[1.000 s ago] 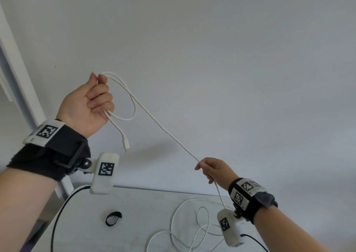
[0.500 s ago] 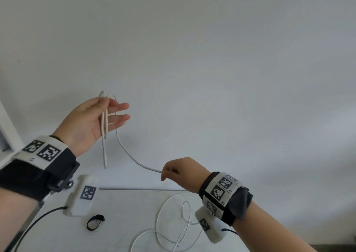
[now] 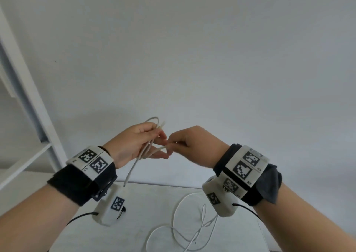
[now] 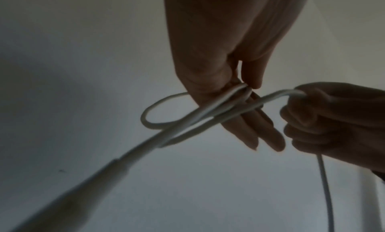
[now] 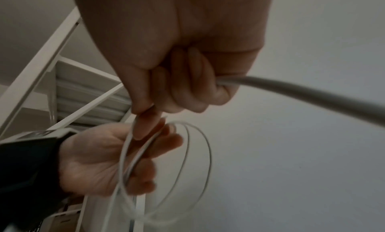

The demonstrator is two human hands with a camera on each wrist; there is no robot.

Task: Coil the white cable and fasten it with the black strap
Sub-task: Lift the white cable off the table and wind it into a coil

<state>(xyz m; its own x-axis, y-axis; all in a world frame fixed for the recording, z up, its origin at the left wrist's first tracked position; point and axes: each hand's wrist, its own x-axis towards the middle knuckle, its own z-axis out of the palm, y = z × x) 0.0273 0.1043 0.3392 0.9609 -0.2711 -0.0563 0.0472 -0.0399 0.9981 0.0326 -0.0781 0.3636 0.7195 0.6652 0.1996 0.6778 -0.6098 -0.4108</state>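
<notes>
My left hand (image 3: 134, 144) is raised in front of the wall and pinches loops of the white cable (image 3: 152, 119) between thumb and fingers (image 4: 252, 74). A plug end (image 3: 125, 183) hangs down from it. My right hand (image 3: 192, 142) touches the left fingertips and grips a further stretch of cable (image 5: 312, 94) in curled fingers. From the right hand the cable drops to loose curls (image 3: 192, 223) on the table. A small black piece (image 3: 122, 211), possibly the black strap, peeks out behind the left wrist camera.
The white table (image 3: 150, 199) lies below both hands, its far edge against a plain white wall (image 3: 192, 59). A white shelf frame (image 3: 28, 97) stands at the left, close to my left forearm.
My right hand has come up and left with the cable until it meets the left hand. The left hand has lowered, and the stretch of cable between them has become a short loop.
</notes>
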